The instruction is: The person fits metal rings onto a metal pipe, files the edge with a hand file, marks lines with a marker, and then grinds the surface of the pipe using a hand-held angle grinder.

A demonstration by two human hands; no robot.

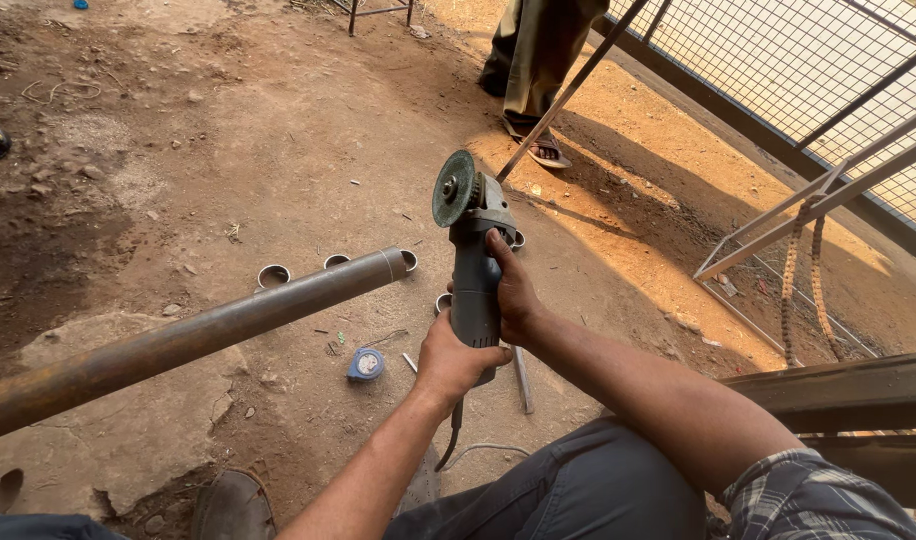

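I hold a grey-green angle grinder [475,270] upright in front of me, its round disc [454,188] at the top facing left. My left hand [450,362] grips the lower end of its body, where the cord leaves. My right hand [513,292] wraps the body from the right, thumb pointing up along it. A long rusty steel pipe [193,335] runs from the lower left toward the grinder, its cut end just left of the tool.
Short cut pipe rings [273,275] lie on the dirt floor beyond the pipe. A small blue tape measure [365,365] lies below the pipe end. Another person's legs and sandal [541,148] stand at the top. A wire mesh panel [828,70] and metal frames fill the right.
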